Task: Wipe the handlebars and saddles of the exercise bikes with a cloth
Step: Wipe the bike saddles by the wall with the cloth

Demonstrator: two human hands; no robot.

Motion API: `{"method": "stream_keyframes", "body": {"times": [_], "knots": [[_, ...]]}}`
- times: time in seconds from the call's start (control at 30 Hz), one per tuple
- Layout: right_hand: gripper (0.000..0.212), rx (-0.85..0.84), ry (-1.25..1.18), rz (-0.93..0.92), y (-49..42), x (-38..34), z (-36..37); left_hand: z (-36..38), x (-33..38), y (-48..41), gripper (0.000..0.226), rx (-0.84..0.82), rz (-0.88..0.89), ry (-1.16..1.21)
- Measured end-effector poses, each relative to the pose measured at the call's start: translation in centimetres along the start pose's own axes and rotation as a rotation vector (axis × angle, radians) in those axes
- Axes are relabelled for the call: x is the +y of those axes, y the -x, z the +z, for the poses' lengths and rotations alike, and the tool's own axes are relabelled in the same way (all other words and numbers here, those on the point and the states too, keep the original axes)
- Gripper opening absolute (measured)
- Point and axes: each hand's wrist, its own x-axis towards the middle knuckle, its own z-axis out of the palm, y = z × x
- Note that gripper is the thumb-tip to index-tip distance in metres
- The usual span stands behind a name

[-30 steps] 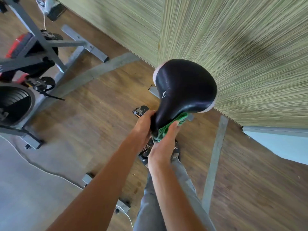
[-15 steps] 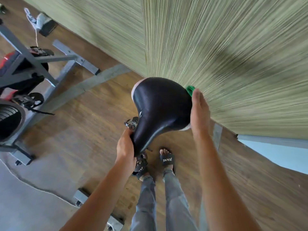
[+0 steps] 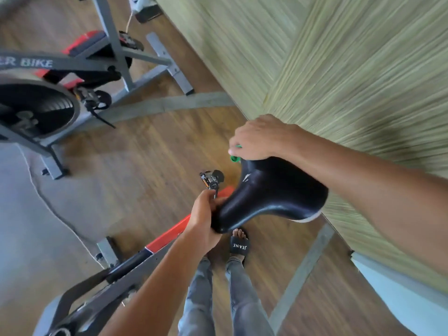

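Saddle, black and glossy, is seen near the centre, beside the green wall. Its narrow near nose is gripped by the left hand. A green cloth is held under the curled right hand at its far edge.

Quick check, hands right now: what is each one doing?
Left hand: grips the narrow nose of the black saddle.
Right hand: holds the green cloth against the saddle's wide rear edge.
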Motion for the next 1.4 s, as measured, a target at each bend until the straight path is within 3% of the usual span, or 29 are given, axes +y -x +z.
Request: {"method": "stream_keyframes", "body": {"times": [0.07, 0.1, 0.2, 0.23, 0.3, 0.4, 0.53, 0.63, 0.73, 0.8, 1.0, 1.13, 1.27, 1.4], "knots": [[0.043, 0.052, 0.161, -0.14, 0.2, -0.5, 0.6, -0.3, -0.2, 0.2, 0.035, -0.039, 0.059, -0.022], [0.044, 0.112, 0.255, -0.203, 0.5, -0.8, 1.2, -0.3, -0.7, 0.3, 0.028, -0.003, 0.232, -0.177], [0.053, 0.196, 0.396, -0.336, 2.1, -2.7, 2.7, -1.1, -3.6, 1.7, 0.015, 0.214, 1.153, -0.725], [0.051, 0.172, 0.356, -0.351, 2.7, -3.7, 3.0, -1.5, -4.8, 2.0, 0.017, 0.192, 1.377, -0.827], [0.035, 0.118, 0.177, -0.384, 4.1, -5.4, 3.5, -2.4, -7.0, 1.8, 0.027, 0.152, 1.591, -0.933], [0.039, -0.015, 0.018, -0.34, 4.3, -5.7, 2.1, -4.1, -8.2, 1.1, 0.028, 0.167, 1.603, -0.948], [0.041, -0.152, 0.086, -0.264, 2.6, -4.2, 0.4, -4.4, -8.2, 0.9, 0.022, 0.206, 1.587, -0.945], [0.039, 0.03, 0.041, -0.31, 4.4, -5.6, 2.6, -4.1, -9.1, 1.1, 0.023, 0.275, 1.525, -0.839], [0.044, 0.343, -0.101, -0.272, 8.4, -7.8, 6.4, -3.9, -9.3, 1.4, 0.023, 0.293, 1.457, -0.702], [0.044, 0.466, -0.1, -0.224, 9.8, -8.6, 8.5, -4.0, -9.2, 1.8, 0.018, 0.293, 1.434, -0.665], [0.045, 0.491, 0.084, -0.126, 9.4, -8.2, 7.4, -4.5, -8.3, 1.7, 0.043, 0.333, 1.367, -0.719], [0.045, 0.408, 0.067, -0.297, 7.4, -7.3, 6.4, -5.0, -8.3, 1.5, 0.05, 0.338, 1.337, -0.755], [0.049, 0.564, -0.052, -0.213, 9.0, -8.6, 10.0, -4.6, -8.3, 1.4, 0.043, 0.297, 1.363, -0.746], [0.05, 0.653, 0.067, -0.199, 11.0, -7.5, 13.7, -4.5, -9.0, 1.4, 0.043, 0.239, 1.382, -0.776]]}}
